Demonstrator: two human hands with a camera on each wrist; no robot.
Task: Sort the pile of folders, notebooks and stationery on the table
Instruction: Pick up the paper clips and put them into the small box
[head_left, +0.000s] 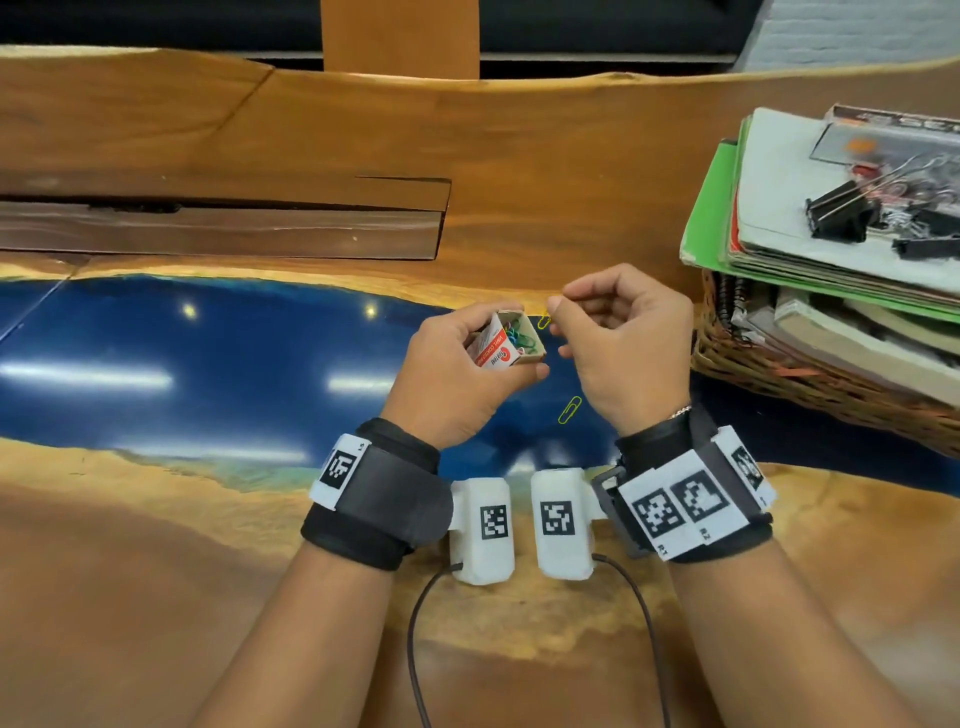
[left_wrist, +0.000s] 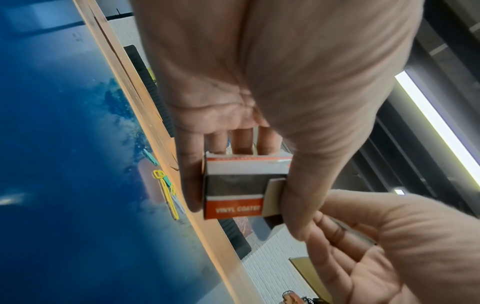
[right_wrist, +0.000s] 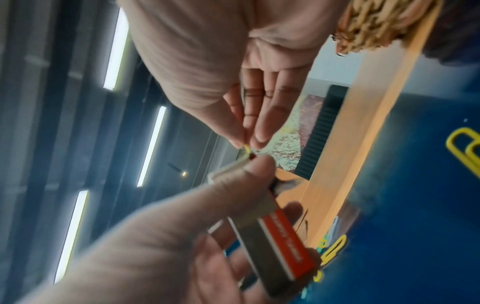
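My left hand (head_left: 470, 358) grips a small red and white paper clip box (head_left: 506, 345), its drawer slid open and several coloured clips inside. The same box (left_wrist: 240, 189) fills the left wrist view and shows again (right_wrist: 275, 244) in the right wrist view. Just to its right, my right hand (head_left: 618, 332) pinches a yellow paper clip (head_left: 544, 320) between thumb and forefinger at the box's open end; its tip (right_wrist: 247, 148) peeks out of the pinch. Another yellow paper clip (head_left: 569, 409) lies on the blue table below my right hand.
A wicker basket (head_left: 810, 374) at the right holds notebooks, with a stack of folders (head_left: 810, 218) on top carrying black binder clips (head_left: 841, 213). Loose coloured clips (left_wrist: 168, 193) lie on the blue resin strip (head_left: 208, 364). A wooden slab (head_left: 223, 228) lies at back left.
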